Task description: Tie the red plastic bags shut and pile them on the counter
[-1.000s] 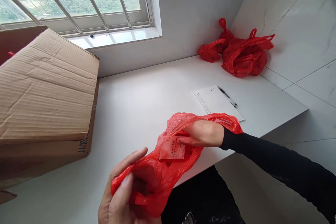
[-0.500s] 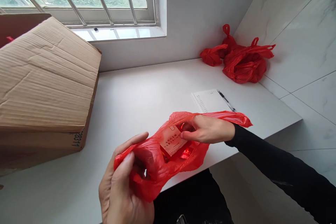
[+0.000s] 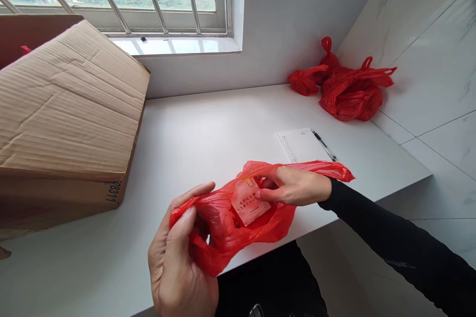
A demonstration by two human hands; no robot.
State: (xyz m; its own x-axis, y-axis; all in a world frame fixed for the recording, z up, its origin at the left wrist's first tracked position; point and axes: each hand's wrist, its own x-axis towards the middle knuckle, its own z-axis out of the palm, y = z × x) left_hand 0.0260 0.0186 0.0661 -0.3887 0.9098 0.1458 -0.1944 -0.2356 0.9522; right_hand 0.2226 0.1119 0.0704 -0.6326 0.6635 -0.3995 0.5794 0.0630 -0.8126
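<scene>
A thin red plastic bag (image 3: 219, 237) is spread open at the near edge of the white table. My left hand (image 3: 182, 257) grips one side of its mouth between thumb and fingers. Inside the opening lies a pale card (image 3: 248, 204) with printed characters and a yellow paper-clip shape near its top. Reaching into the bag from the right, my right hand (image 3: 292, 185) has its thumb on the card's right edge, the other fingers curled and partly hidden behind the card and bag. One bag handle stretches out past my right wrist.
A large cardboard box (image 3: 70, 99) stands at the left with a flap folded out. Several red bags (image 3: 351, 91) sit in the far right corner. A notebook (image 3: 301, 144) and a black pen (image 3: 323, 143) lie beyond my right hand.
The card has shifted a little in the bag and now covers the shiny red item seen beside it before. My left hand and the bag's left side moved slightly right; the view shifted too.
</scene>
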